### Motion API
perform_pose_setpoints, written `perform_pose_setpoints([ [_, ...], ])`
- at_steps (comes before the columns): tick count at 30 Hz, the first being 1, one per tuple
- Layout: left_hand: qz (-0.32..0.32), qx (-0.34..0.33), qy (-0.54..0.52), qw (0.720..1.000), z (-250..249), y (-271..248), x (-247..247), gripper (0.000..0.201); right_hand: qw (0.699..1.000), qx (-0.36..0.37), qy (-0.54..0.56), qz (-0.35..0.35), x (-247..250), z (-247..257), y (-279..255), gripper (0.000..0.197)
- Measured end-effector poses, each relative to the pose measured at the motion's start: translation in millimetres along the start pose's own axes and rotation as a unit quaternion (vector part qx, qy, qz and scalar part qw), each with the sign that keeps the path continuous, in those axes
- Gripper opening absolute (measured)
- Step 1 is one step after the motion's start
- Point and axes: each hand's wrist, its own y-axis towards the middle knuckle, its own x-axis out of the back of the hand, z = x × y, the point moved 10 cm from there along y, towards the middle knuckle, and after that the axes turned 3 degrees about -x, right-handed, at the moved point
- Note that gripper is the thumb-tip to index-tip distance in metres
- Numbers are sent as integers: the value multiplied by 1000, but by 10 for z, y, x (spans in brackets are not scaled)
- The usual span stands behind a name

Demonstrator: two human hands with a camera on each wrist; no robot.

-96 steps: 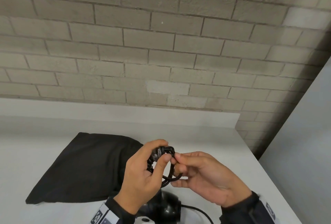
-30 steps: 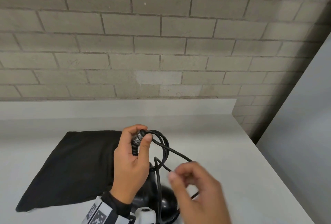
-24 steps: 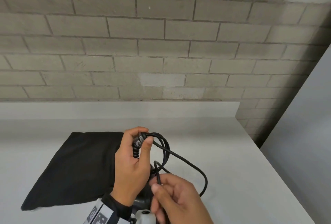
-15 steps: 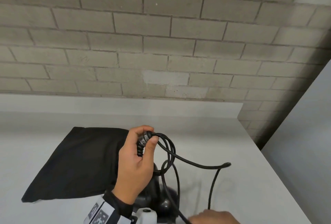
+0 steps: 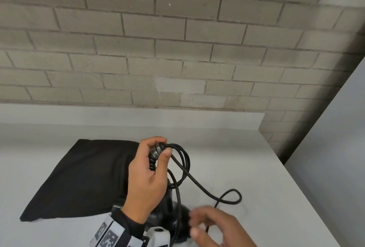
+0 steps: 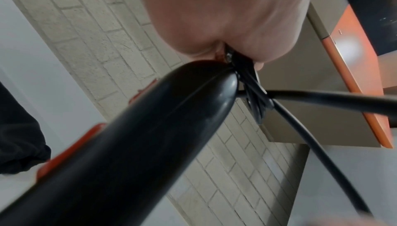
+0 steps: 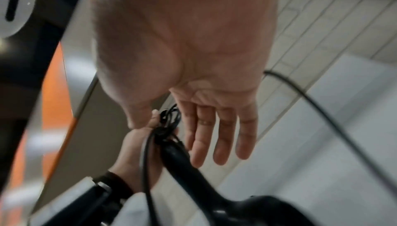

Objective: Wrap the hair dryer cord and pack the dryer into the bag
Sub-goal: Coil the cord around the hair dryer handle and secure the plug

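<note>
My left hand [image 5: 160, 148] is raised over the table and pinches the coiled loops of black cord [image 5: 184, 164] against the ribbed end of the hair dryer's handle. The black dryer [image 5: 169, 217] hangs below that hand, its body low by my wrist. In the left wrist view the handle [image 6: 150, 144] fills the frame, with red buttons on its side. Loose cord [image 5: 233, 197] trails right in a slack loop on the table. My right hand [image 5: 199, 225] is blurred at the bottom right; in the right wrist view its fingers [image 7: 219, 136] are straight and hold nothing. The black bag [image 5: 83, 175] lies flat on the left.
The white table [image 5: 246, 157] ends against a low white ledge and a grey brick wall [image 5: 177, 49] behind. Its right edge drops off beside a pale panel [image 5: 335, 157]. An orange-edged panel [image 6: 354, 60] shows in the left wrist view.
My right hand let go of the cord it had drawn out and rose from the frame's bottom edge, now open. The freed cord has slackened into a loop on the table. My left hand's grip holds.
</note>
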Motion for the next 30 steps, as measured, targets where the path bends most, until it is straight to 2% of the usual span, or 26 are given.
perform_pose_setpoints([
  [2, 1, -8, 7, 1000, -25, -4, 0, 22, 994, 23, 99, 42, -274, 237, 134, 34],
  [7, 0, -15, 12, 1000, -42, 1, 39, 22, 952, 61, 289, 75, -422, 472, 226, 27],
  [11, -20, -8, 5, 1000, -17, 34, 162, 23, 936, 138, 315, 76, -195, 409, 52, 33],
  [13, -24, -11, 10, 1000, -14, 41, 198, 24, 937, 129, 318, 62, -21, 263, -71, 42],
  [16, -25, -7, 4, 1000, -3, 27, 196, 24, 973, 111, 198, -49, 363, -64, -241, 61],
  [19, -27, -4, -4, 1000, -3, 19, 182, 20, 988, 78, 31, -130, 666, -327, -309, 59],
  [21, -26, -4, -8, 1000, -11, 16, 176, 20, 978, 26, 24, -204, 876, -580, -337, 46],
  [23, -24, -4, -14, 1000, -20, 4, 170, 21, 962, -14, -29, -270, 1017, -777, -367, 43],
  [26, -20, -2, -18, 1000, -27, -20, 149, 21, 934, -44, -80, -345, 1110, -923, -315, 33],
  [28, -17, 2, -17, 1000, -20, -32, 135, 21, 911, 11, -131, -390, 1094, -748, -261, 24],
  [29, -16, 3, -17, 1000, -16, -38, 129, 21, 898, 51, -152, -410, 1053, -607, -242, 10],
  [30, -15, 3, -17, 1000, -16, -42, 125, 22, 889, 76, -157, -424, 1015, -463, -233, 10],
])
